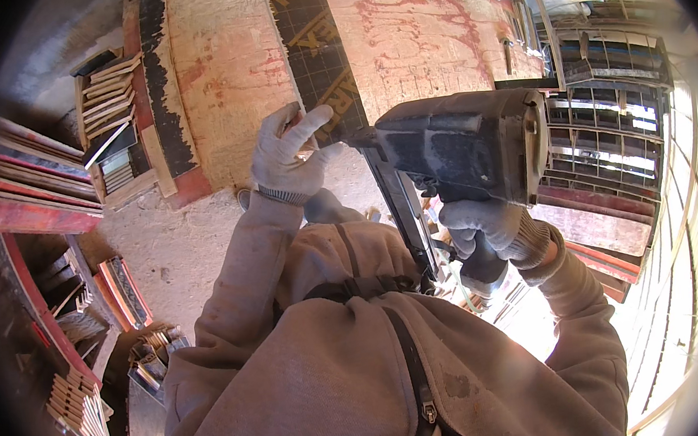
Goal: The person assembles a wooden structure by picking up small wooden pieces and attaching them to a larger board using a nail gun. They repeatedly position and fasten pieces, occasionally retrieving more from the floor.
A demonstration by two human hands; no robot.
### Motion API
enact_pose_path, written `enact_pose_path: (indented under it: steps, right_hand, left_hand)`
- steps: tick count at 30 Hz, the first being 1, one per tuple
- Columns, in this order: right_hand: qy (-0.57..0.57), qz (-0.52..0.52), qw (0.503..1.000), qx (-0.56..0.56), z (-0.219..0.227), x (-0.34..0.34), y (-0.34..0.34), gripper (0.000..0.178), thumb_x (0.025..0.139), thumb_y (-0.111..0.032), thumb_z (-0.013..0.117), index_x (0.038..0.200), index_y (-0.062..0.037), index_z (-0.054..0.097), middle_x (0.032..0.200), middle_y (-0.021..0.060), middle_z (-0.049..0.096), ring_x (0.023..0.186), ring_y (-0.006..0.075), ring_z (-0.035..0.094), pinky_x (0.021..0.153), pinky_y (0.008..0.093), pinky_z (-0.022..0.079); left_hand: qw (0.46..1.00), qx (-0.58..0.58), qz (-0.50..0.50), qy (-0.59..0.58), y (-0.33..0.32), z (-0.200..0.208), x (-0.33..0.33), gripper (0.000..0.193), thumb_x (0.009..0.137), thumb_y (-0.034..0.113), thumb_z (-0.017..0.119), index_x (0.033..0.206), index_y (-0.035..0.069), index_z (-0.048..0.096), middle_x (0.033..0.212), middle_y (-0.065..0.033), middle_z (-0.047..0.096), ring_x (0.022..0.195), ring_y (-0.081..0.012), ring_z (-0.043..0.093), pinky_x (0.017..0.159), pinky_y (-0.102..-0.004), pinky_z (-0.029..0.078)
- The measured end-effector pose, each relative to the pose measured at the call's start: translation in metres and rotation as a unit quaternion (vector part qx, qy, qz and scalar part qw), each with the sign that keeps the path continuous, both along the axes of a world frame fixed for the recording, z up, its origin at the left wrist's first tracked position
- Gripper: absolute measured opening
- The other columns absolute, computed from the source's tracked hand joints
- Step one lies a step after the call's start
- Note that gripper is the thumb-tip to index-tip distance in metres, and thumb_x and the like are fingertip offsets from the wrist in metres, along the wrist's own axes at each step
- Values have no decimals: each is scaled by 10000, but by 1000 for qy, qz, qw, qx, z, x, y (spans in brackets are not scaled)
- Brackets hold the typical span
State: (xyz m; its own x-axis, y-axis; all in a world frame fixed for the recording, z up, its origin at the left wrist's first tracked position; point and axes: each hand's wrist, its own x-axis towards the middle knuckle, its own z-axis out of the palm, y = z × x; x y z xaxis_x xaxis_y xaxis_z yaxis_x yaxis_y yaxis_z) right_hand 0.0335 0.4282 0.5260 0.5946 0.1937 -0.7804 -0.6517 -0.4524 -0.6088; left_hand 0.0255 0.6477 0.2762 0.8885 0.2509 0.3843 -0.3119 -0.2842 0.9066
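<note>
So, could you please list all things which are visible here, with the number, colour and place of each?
Nail gun: one, black, right of centre
Wooden panels: at least two, tan with red stains, upper centre
Dark strips: two, black, running across the panels
Hammer: one, brownish, upper right
Short wood pieces: many, tan, upper left
Boards: several, red-edged, far left
Wood strips: one bundle, tan, lower left
Shelving: one rack, dark, right
Floor: one, grey-beige, left of centre
Jacket: one, grey-brown, lower centre
Left hand: one, pale glove, centre
Right hand: one, grey glove, gripping the nail gun
</note>
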Motion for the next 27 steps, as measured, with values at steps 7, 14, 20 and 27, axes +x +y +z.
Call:
enact_pose_path:
  steps: [7,14,20,27]
  right_hand:
    - [-4,76,997,18,-3,3,-11,111,908,-60,668,814,-1,668,645,53,599,534,142,581,503,284,472]
    - [19,42,999,-6,9,7,2,149,869,3,622,720,11,632,569,65,581,465,158,569,464,273,454]
    - [63,-22,998,-19,14,3,13,131,850,-24,657,725,11,639,551,68,576,453,154,553,453,281,446]
    - [91,61,994,18,5,10,13,161,933,-143,690,800,-72,634,651,0,527,551,116,501,510,283,425]
  left_hand:
    - [1000,-13,16,-16,-1,2,0,697,637,83,952,1291,195,738,1199,-108,632,1087,-259,670,894,-338,586]
    - [1000,4,19,2,-2,4,-2,722,605,56,960,1281,195,747,1228,-116,616,1057,-254,666,887,-325,575]
    - [999,-45,1,-6,-2,3,-2,728,599,-26,923,1272,189,749,1236,-116,609,1071,-258,666,898,-329,577]
    - [999,-22,6,26,-1,3,-3,723,611,-150,800,1254,177,752,1261,-124,600,1158,-281,661,959,-345,578]
